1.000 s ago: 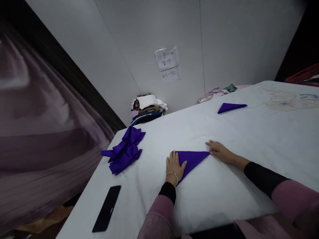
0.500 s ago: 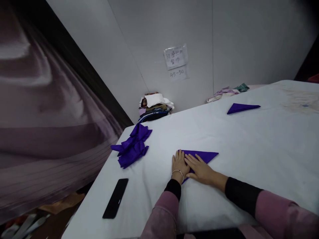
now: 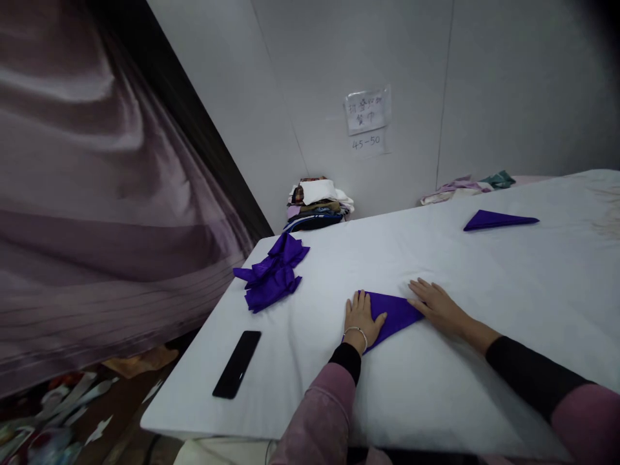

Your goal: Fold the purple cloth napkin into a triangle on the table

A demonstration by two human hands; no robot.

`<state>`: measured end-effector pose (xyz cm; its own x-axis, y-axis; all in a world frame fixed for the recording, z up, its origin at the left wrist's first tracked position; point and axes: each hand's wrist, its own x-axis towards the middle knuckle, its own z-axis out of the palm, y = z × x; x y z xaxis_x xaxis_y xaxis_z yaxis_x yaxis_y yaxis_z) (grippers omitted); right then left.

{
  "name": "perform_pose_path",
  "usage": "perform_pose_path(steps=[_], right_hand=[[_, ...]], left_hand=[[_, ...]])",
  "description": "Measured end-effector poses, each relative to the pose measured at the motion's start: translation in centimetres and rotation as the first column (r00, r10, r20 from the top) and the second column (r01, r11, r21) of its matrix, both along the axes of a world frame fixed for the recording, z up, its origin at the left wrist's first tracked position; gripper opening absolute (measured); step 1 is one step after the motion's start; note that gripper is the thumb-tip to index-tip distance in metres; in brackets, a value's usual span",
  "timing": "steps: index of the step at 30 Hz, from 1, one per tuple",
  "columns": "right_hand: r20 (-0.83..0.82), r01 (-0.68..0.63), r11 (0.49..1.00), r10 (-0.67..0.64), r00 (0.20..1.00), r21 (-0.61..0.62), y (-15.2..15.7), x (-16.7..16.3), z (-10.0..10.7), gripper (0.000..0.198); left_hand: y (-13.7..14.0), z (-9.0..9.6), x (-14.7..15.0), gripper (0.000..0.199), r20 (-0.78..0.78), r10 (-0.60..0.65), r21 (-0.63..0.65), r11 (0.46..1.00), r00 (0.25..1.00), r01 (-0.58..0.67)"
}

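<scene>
A purple cloth napkin (image 3: 393, 315), folded into a triangle, lies flat on the white-covered table (image 3: 339, 394) in front of me. My left hand (image 3: 361, 321) rests flat on its left part, fingers spread, a bracelet on the wrist. At the napkin's right tip is my right hand (image 3: 438, 309), stretched out flat, with its thumb side touching the tip. Neither hand grasps anything. Another purple napkin (image 3: 498, 220), folded to a narrow triangle, lies farther back on the right. Crumpled purple napkins (image 3: 274, 274) form a loose pile at the table's left side.
A black phone (image 3: 237, 365) lies near the table's left edge. Behind the table, folded clothes (image 3: 320, 205) are stacked by the wall, with more cloth (image 3: 455, 189) to their right. A pinkish curtain (image 3: 121, 226) hangs at the left. Handwritten paper signs (image 3: 368, 123) are on the wall.
My right hand has slid rightward along the napkin, from beside my left hand out to the right tip. My left hand stays on the napkin. The view has turned slightly left.
</scene>
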<state>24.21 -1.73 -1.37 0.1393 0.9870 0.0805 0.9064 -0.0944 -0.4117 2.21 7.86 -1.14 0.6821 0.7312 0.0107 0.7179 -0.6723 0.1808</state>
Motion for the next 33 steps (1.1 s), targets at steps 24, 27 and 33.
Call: perform_pose_path(steps=[24, 27, 33], right_hand=[[0.087, -0.239, 0.971, 0.238, 0.967, -0.001, 3.5, -6.2, -1.7, 0.073], [0.128, -0.165, 0.986, 0.166, 0.978, -0.012, 2.8, -5.4, -2.1, 0.076], [0.208, -0.11, 0.994, 0.104, 0.973, 0.013, 2.1, -4.6, -2.8, 0.076]], left_hand=[[-0.3, 0.6, -6.9, 0.048, 0.343, 0.443, -0.3, 0.887, 0.828, -0.351], [-1.9, -0.1, -10.2, 0.045, 0.365, 0.475, -0.269, 0.877, 0.801, -0.397], [-7.0, 1.1, -9.6, 0.046, 0.303, 0.338, -0.104, 0.941, 0.891, -0.321]])
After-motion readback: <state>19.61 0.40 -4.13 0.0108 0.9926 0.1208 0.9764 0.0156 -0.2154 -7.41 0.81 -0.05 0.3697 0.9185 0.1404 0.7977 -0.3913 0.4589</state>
